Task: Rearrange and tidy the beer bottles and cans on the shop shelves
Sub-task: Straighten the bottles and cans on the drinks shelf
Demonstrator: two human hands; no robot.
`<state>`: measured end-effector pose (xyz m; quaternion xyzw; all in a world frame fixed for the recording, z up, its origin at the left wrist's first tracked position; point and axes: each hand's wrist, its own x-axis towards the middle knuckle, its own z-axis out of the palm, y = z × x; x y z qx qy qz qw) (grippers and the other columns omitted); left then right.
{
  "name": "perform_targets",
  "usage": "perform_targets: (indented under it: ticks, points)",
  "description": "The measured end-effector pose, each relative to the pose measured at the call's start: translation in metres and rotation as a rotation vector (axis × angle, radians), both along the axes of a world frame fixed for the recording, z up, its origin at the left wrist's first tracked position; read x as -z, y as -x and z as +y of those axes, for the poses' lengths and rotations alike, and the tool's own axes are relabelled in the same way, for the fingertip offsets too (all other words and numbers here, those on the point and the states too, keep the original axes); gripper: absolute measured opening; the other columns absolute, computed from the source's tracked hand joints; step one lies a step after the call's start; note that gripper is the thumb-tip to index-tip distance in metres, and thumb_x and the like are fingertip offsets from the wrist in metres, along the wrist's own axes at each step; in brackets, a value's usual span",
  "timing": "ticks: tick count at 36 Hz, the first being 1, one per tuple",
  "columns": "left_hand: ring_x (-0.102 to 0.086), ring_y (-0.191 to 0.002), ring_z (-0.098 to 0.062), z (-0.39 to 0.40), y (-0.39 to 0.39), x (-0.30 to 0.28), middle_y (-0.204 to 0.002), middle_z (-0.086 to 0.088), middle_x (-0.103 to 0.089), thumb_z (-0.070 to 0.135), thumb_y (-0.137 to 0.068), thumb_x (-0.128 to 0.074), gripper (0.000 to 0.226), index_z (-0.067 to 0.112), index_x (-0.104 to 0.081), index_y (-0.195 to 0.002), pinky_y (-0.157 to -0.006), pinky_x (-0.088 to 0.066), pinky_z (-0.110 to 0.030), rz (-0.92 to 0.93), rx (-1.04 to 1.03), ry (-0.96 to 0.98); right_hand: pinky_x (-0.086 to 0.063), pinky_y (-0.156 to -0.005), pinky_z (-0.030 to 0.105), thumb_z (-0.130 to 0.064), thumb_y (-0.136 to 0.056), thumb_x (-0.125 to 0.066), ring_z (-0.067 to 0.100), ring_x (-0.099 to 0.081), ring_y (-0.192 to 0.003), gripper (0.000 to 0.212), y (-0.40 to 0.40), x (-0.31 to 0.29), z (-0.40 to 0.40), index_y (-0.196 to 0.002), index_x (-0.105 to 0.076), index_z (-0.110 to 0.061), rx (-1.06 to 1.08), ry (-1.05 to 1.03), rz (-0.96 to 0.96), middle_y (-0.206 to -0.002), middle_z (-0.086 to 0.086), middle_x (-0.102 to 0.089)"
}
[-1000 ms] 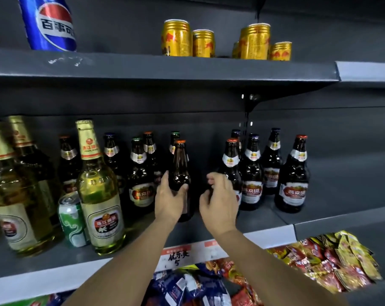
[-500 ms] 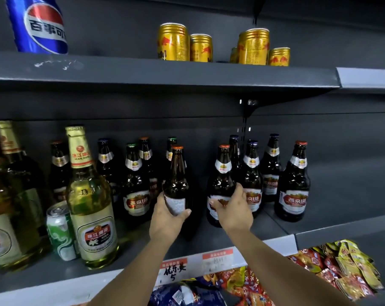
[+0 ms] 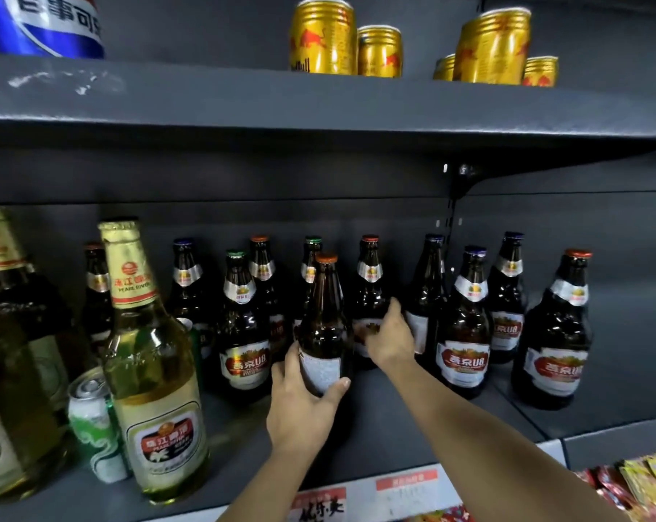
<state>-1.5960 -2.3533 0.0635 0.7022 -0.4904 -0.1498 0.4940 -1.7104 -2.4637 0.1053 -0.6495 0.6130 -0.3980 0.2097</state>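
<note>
On the middle shelf (image 3: 386, 427) my left hand (image 3: 304, 408) grips a brown beer bottle (image 3: 324, 318) with an orange cap low on its body; the bottle stands upright with its pale back label towards me. Just behind and to the right, my right hand (image 3: 388, 339) wraps round the lower part of a red-capped dark bottle (image 3: 369, 284), hiding its label. Several more dark bottles with red and white labels stand on either side, one group on the left (image 3: 243, 333) and another on the right (image 3: 466, 325).
Tall pale-green bottles with gold foil (image 3: 149, 371) and a green can (image 3: 93, 423) crowd the shelf's left end. Gold cans (image 3: 322, 39) and a blue cola bottle (image 3: 44, 24) sit on the upper shelf (image 3: 319, 103). Snack packets (image 3: 639, 484) lie below at the right.
My right hand took hold of the red-capped bottle and moved it back and leftwards behind the orange-capped one. My left hand kept its grip. The camera came closer.
</note>
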Motion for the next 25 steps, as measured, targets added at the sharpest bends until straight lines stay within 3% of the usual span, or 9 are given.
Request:
perform_targets:
  ticks: [8,12,14,17,20,23,25]
  points:
    - [-0.045,-0.121,-0.017,-0.002,-0.001,0.004,-0.121,0.011,-0.034,0.045,-0.071,-0.077,0.087,0.034,-0.03,-0.143,-0.076,-0.039,-0.028,0.007,-0.003,0.032,-0.046,-0.093,0.036,-0.013,-0.084,-0.068,0.03,-0.056,-0.112,0.067,-0.012,0.005,-0.033,-0.14,-0.032,-0.006,-0.054,-0.014,-0.085,-0.122,0.011,-0.056]
    - [-0.045,-0.122,-0.018,-0.002,-0.001,0.004,-0.127,0.006,-0.037,0.046,-0.072,-0.076,0.087,0.033,-0.03,-0.144,-0.075,-0.037,-0.027,-0.007,-0.003,0.021,-0.043,-0.1,0.039,-0.014,-0.082,-0.072,0.033,-0.048,-0.127,0.085,-0.012,0.01,-0.025,-0.149,-0.019,-0.007,-0.027,0.049,0.005,-0.142,0.016,-0.043]
    - [-0.045,-0.123,-0.019,-0.001,-0.001,0.003,-0.129,0.005,-0.037,0.046,-0.072,-0.076,0.087,0.032,-0.03,-0.144,-0.076,-0.037,-0.027,-0.013,-0.002,0.013,-0.044,-0.094,0.038,-0.018,-0.086,-0.066,0.029,-0.05,-0.125,0.072,-0.008,0.011,-0.007,-0.147,-0.027,-0.011,0.038,0.167,0.052,-0.142,0.011,-0.044]
    - [-0.042,-0.126,-0.021,-0.001,-0.001,0.001,-0.134,0.002,-0.036,0.047,-0.074,-0.075,0.087,0.029,-0.028,-0.146,-0.082,-0.04,-0.032,-0.028,-0.006,0.002,-0.05,-0.079,0.04,-0.014,-0.087,-0.062,0.025,-0.057,-0.106,0.039,0.0,0.01,0.022,-0.124,-0.05,-0.013,0.155,0.506,0.035,-0.116,0.004,-0.057]
    - [-0.042,-0.127,-0.024,0.001,0.001,-0.002,-0.138,0.0,-0.035,0.046,-0.076,-0.074,0.087,0.028,-0.026,-0.147,-0.085,-0.041,-0.035,-0.039,-0.01,-0.006,-0.043,-0.075,0.04,-0.013,-0.084,-0.064,0.026,-0.054,-0.091,0.028,0.014,0.007,0.039,-0.11,-0.055,-0.008,0.266,0.718,-0.088,-0.097,0.006,-0.057]
    - [-0.042,-0.127,-0.028,0.003,0.004,-0.003,-0.139,-0.004,-0.034,0.044,-0.078,-0.073,0.087,0.025,-0.025,-0.148,-0.086,-0.041,-0.036,-0.043,-0.011,0.0,-0.033,-0.082,0.036,-0.027,-0.083,-0.059,0.025,-0.047,-0.097,0.037,0.042,0.002,0.048,-0.113,-0.055,-0.006,0.406,0.737,-0.221,-0.104,0.01,-0.058]
    - [-0.041,-0.127,-0.029,0.004,0.004,-0.004,-0.139,-0.006,-0.035,0.044,-0.078,-0.073,0.087,0.023,-0.026,-0.148,-0.087,-0.042,-0.038,-0.048,-0.014,0.002,-0.031,-0.088,0.038,-0.037,-0.083,-0.061,0.029,-0.045,-0.111,0.054,0.061,0.005,0.048,-0.124,-0.05,-0.005,0.506,0.641,-0.22,-0.119,0.013,-0.055]
